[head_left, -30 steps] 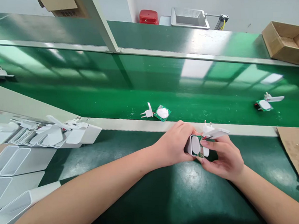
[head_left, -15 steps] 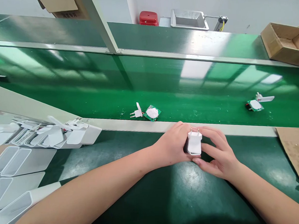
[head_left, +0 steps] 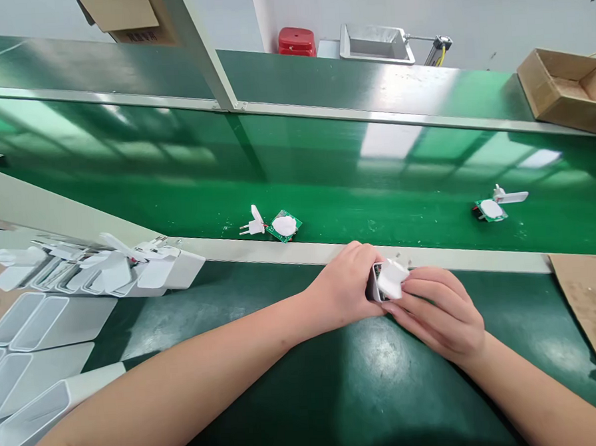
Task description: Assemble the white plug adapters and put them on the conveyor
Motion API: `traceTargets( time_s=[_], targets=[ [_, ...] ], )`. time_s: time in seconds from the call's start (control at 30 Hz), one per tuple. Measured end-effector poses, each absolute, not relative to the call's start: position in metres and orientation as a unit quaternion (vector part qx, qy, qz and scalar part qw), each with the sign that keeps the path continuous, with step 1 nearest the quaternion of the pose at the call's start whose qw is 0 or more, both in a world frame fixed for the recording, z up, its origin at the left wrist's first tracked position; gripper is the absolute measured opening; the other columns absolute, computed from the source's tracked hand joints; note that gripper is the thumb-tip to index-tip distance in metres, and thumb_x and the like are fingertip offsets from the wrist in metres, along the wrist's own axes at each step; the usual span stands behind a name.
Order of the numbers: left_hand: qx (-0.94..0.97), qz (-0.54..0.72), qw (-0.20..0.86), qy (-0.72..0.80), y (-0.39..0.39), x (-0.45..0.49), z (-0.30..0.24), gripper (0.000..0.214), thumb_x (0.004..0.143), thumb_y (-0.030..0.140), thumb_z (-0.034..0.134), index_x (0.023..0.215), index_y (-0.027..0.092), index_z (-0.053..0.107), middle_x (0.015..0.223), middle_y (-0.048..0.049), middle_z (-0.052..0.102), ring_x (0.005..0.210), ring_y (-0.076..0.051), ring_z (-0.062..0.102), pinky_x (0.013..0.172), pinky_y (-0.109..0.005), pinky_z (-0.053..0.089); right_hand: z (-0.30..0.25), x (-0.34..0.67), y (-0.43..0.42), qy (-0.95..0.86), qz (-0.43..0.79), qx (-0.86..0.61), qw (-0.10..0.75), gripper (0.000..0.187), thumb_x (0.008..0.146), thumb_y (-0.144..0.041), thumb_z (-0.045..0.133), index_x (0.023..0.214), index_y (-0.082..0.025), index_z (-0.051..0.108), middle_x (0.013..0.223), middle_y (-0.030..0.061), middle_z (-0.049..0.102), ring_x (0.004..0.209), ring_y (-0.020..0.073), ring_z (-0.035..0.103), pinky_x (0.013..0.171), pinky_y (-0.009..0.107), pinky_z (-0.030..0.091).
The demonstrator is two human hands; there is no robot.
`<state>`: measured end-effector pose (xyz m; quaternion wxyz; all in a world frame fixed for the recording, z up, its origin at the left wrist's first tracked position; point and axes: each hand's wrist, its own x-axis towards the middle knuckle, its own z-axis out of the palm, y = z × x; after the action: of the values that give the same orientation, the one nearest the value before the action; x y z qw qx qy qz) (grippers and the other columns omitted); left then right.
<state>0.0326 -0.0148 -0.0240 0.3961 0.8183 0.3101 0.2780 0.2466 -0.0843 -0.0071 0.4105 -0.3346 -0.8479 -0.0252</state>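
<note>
White charger housing (head_left: 391,278) is being gripped steadily between the left hand (head_left: 344,288) and right hand (head_left: 440,317), the fingers (head_left: 428,286) closed snugly around it, above the green tabletop (head_left: 386,385).

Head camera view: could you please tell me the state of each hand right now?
Left hand: closed, holding a white plastic plug housing.
Right hand: closed on the same housing.

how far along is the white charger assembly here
Possibly done: the white plastic casings with pin covers stacked at left. In hand: a white casing held between the left hand and right hand. Still left: a green circuit board and white two-pin plug on the green belt, and open white shells.
</note>
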Motion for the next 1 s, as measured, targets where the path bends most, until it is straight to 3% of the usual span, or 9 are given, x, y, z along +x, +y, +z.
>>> traceTargets(
  time_s=[0.13, 0.3, 0.6, 0.8, 1.0],
  targets=[
    [0.824, 0.265, 0.387, 0.317, -0.014, 0.032, -0.025, 0.049, 0.076, 0.040, 0.088, 0.106, 0.023, 0.053, 0.103, -0.0057, 0.068, 0.093, -0.027, 0.059, 0.082, -0.042, 0.050, -0.008, 0.247, -0.084, -0.860, -0.037, -0.324, 0.392, 0.050, 0.086, 0.004, 0.085, 0.132, -0.012, 0.077, 0.106, 0.0098, 0.083, 0.103, 0.0271, 0.079, 0.083, 0.042, 0.073],
    [0.826, 0.266, 0.385, 0.315, -0.013, 0.034, -0.027, 0.048, 0.077, 0.040, 0.087, 0.105, 0.024, 0.052, 0.103, -0.0055, 0.067, 0.093, -0.027, 0.059, 0.082, -0.043, 0.050, -0.007, 0.247, -0.083, -0.870, -0.045, -0.326, 0.368, 0.051, 0.085, -0.004, 0.089, 0.133, -0.013, 0.076, 0.114, 0.0108, 0.086, 0.112, 0.0310, 0.080, 0.092, 0.047, 0.071],
    [0.831, 0.282, 0.316, 0.361, -0.018, 0.035, -0.026, 0.044, 0.079, 0.042, 0.080, 0.090, 0.026, 0.040, 0.088, -0.0021, 0.059, 0.083, -0.025, 0.053, 0.074, -0.040, 0.044, -0.005, 0.242, -0.085, -0.869, -0.048, -0.348, 0.349, 0.070, 0.088, -0.011, 0.089, 0.153, -0.015, 0.064, 0.121, 0.0133, 0.085, 0.113, 0.0334, 0.081, 0.092, 0.048, 0.071],
    [0.833, 0.271, 0.315, 0.365, -0.018, 0.035, -0.024, 0.046, 0.078, 0.039, 0.079, 0.088, 0.026, 0.037, 0.087, -0.0018, 0.057, 0.082, -0.024, 0.052, 0.073, -0.040, 0.042, -0.005, 0.234, -0.090, -0.866, -0.049, -0.369, 0.334, 0.057, 0.092, -0.010, 0.084, 0.147, -0.017, 0.068, 0.121, 0.0143, 0.084, 0.107, 0.0323, 0.082, 0.090, 0.048, 0.072],
    [0.831, 0.247, 0.336, 0.368, -0.016, 0.034, -0.022, 0.056, 0.074, 0.046, 0.088, 0.092, 0.026, 0.039, 0.093, -0.0027, 0.058, 0.087, -0.026, 0.053, 0.072, -0.039, 0.042, -0.017, 0.239, -0.089, -0.856, 0.001, -0.367, 0.365, 0.066, 0.094, -0.005, 0.079, 0.156, -0.016, 0.060, 0.131, 0.0176, 0.079, 0.121, 0.0323, 0.078, 0.104, 0.048, 0.070]
  ],
)
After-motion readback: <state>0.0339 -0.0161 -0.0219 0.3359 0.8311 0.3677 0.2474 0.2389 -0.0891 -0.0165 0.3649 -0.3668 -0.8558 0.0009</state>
